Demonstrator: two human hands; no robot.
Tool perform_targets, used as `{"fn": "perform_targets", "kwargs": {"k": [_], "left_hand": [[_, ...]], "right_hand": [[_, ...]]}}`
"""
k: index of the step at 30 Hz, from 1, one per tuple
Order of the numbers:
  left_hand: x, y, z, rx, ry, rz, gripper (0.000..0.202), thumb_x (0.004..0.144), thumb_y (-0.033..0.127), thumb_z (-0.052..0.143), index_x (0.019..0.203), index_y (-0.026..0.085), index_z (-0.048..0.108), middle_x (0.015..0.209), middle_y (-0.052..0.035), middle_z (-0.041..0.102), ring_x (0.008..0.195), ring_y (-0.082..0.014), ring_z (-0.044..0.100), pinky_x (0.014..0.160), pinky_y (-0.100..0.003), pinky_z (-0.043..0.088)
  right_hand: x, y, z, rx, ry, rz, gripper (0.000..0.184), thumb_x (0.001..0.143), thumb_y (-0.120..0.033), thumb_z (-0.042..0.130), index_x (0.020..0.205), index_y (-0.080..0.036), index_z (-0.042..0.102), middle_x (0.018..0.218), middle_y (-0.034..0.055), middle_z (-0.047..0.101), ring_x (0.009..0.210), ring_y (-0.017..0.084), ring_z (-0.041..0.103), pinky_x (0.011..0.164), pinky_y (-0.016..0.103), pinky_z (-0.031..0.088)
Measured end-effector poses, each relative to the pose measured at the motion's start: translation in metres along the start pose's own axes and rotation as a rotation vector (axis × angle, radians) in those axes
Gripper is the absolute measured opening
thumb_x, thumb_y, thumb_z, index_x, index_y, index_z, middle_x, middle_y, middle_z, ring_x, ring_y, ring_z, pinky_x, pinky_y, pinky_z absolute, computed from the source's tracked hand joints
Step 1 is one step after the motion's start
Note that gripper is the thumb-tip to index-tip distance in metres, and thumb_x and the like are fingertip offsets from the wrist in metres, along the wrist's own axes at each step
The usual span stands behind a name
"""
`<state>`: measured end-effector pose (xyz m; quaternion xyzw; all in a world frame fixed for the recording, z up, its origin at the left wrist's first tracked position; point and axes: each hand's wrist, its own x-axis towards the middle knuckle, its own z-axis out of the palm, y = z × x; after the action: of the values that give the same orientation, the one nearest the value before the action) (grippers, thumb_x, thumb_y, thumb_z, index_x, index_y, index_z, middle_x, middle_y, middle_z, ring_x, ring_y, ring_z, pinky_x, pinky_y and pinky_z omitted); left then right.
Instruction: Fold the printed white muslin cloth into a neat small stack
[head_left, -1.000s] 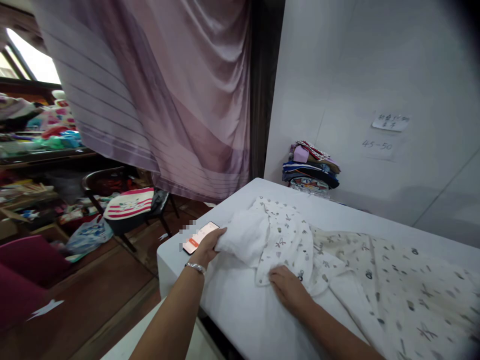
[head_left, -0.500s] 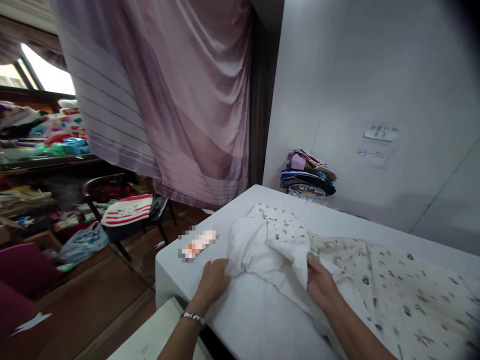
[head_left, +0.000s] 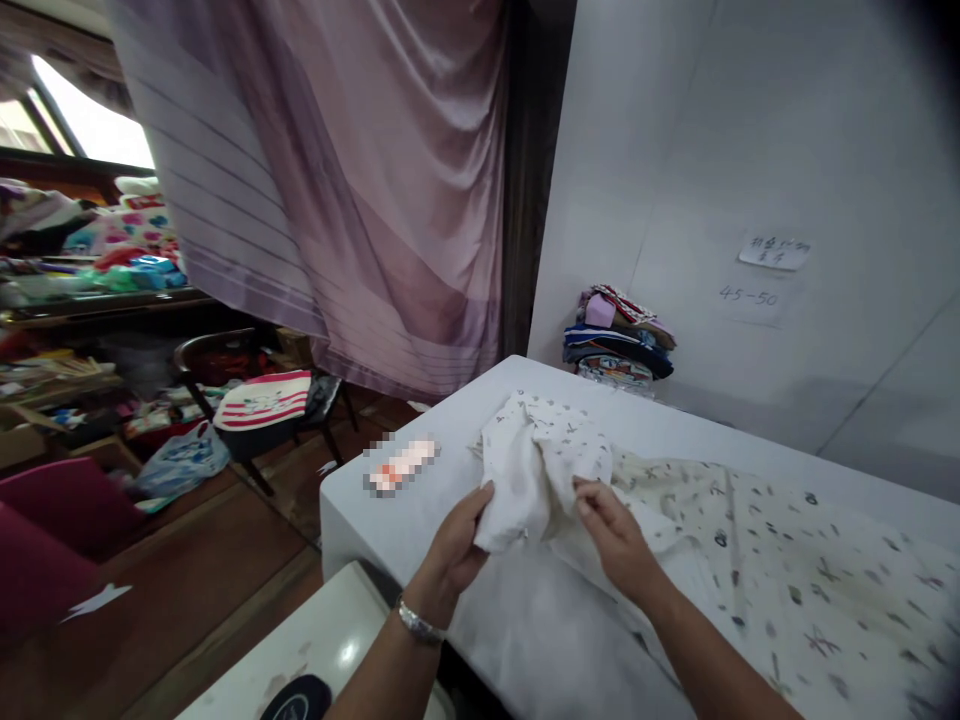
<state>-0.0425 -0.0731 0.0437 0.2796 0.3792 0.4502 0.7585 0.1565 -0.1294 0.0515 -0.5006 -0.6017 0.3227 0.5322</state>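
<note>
A white cloth (head_left: 577, 425) printed with small scattered motifs lies bunched on the white-covered table. Its plain white underside shows near me, and a longer printed stretch (head_left: 780, 570) spreads to the right. My left hand (head_left: 457, 540), with a bracelet at the wrist, grips the bunched cloth's left edge between thumb and fingers. On the opposite side, my right hand (head_left: 613, 535) pinches a fold of the same cloth. Between the hands the fabric is raised in a loose fold.
The white table (head_left: 409, 525) bears a pixelated item (head_left: 401, 467) at left. Folded clothes (head_left: 619, 335) are stacked by the wall. A pale surface (head_left: 330, 620) with a dark round object (head_left: 298, 698) is nearest me. Left stand a chair (head_left: 262, 410) and a pink seat (head_left: 67, 510); a curtain (head_left: 375, 180) hangs behind.
My left hand has moved up and right, drawing the cloth's left edge inward. My right hand has shifted left and up. The hands are closer together, and the cloth is more bunched.
</note>
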Motion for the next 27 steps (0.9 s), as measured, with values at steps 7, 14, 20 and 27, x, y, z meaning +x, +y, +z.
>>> {"fn": "perform_targets", "kwargs": {"k": [7,14,20,27], "left_hand": [[-0.024,-0.033,0.027,-0.195,-0.176,0.184,0.034,0.076,0.029,0.058,0.108,0.020,0.060,0.107,-0.0071,0.064,0.099,-0.0197,0.059,0.085,-0.031,0.048],[-0.020,-0.049,0.036,0.167,0.076,0.279,0.034,0.076,0.039,0.061,0.106,0.023,0.063,0.096,-0.0038,0.066,0.085,-0.0160,0.059,0.071,-0.024,0.044],[-0.021,-0.059,0.032,0.405,0.139,0.468,0.034,0.078,0.044,0.057,0.092,0.015,0.066,0.075,-0.0009,0.061,0.069,-0.0132,0.051,0.064,-0.022,0.042],[-0.028,-0.063,0.038,0.510,0.121,0.574,0.027,0.083,0.036,0.051,0.090,0.015,0.066,0.073,-0.0008,0.060,0.073,-0.0139,0.053,0.065,-0.021,0.042]], "right_hand": [[-0.012,0.006,0.025,-0.106,-0.180,-0.128,0.020,0.091,-0.032,0.039,0.089,-0.021,0.055,0.124,0.0092,0.054,0.117,0.020,0.048,0.097,0.035,0.037],[-0.011,0.013,0.028,-0.110,-0.104,-0.132,0.018,0.090,-0.030,0.040,0.090,-0.021,0.056,0.123,0.0085,0.054,0.117,0.019,0.047,0.098,0.035,0.037],[-0.013,0.017,0.026,-0.166,0.053,-0.196,0.016,0.091,-0.027,0.040,0.096,-0.021,0.054,0.123,0.0095,0.054,0.115,0.020,0.050,0.094,0.036,0.042],[-0.017,0.004,0.025,-0.453,-0.077,-0.382,0.019,0.090,-0.016,0.036,0.097,-0.021,0.054,0.116,0.0098,0.058,0.120,0.021,0.046,0.096,0.040,0.043]]}}
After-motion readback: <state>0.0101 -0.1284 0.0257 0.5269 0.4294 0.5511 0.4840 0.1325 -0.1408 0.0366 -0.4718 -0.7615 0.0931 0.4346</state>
